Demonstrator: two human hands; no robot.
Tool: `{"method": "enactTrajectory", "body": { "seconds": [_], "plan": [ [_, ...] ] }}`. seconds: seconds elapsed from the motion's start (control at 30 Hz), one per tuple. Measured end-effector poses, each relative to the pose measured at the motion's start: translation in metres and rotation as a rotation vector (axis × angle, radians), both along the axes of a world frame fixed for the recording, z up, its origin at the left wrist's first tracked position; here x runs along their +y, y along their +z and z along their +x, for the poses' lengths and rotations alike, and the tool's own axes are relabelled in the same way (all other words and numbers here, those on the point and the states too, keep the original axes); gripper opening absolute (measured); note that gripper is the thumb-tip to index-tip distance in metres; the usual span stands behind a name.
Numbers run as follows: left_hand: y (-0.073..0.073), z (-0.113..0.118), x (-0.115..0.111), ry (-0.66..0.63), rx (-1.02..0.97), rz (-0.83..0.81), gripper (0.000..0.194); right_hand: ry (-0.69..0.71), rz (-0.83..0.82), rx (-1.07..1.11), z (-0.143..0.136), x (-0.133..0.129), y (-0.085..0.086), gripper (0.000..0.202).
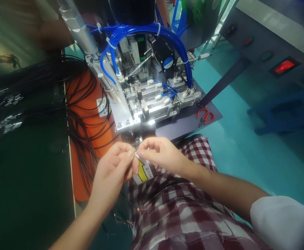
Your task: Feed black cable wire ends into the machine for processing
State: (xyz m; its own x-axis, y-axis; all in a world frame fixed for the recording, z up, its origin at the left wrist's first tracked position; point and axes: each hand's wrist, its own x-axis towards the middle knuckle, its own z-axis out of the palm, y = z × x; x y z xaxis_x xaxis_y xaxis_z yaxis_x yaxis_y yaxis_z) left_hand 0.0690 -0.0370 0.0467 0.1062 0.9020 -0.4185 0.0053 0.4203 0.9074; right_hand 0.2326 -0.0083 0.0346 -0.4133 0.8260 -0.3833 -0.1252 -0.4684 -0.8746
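My left hand [117,161] and my right hand [159,152] meet fingertip to fingertip in front of a metal machine [146,104]. Both are closed in a pinch. Between the fingertips shows a tiny thin piece, perhaps a wire end, too small to make out. Just below the hands is a label [144,172] with a yellow arrow and printed characters. Black cables [85,152] lie on an orange surface [80,184] to the left of my left hand.
Red-handled pliers [205,117] rest on the machine's dark base plate [178,128] at right. Blue air tubes [141,29] arch over the machine. A control box [269,41] with a lit red switch stands upper right. Bundled dark cables [37,76] lie on the green table [24,180].
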Motion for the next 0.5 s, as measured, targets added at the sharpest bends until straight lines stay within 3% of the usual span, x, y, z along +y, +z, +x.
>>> {"method": "enactTrajectory", "body": {
  "seconds": [0.3,0.5],
  "plan": [
    [-0.0047,0.0026,-0.003,0.065,-0.049,0.086,0.02,-0.125,-0.09,0.124,-0.0072,-0.0059,-0.0002,0.016],
    [-0.0071,0.0041,-0.0027,0.034,-0.014,0.079,0.023,-0.126,-0.023,-0.013,-0.0088,-0.0086,-0.0004,0.014]
  ]
}}
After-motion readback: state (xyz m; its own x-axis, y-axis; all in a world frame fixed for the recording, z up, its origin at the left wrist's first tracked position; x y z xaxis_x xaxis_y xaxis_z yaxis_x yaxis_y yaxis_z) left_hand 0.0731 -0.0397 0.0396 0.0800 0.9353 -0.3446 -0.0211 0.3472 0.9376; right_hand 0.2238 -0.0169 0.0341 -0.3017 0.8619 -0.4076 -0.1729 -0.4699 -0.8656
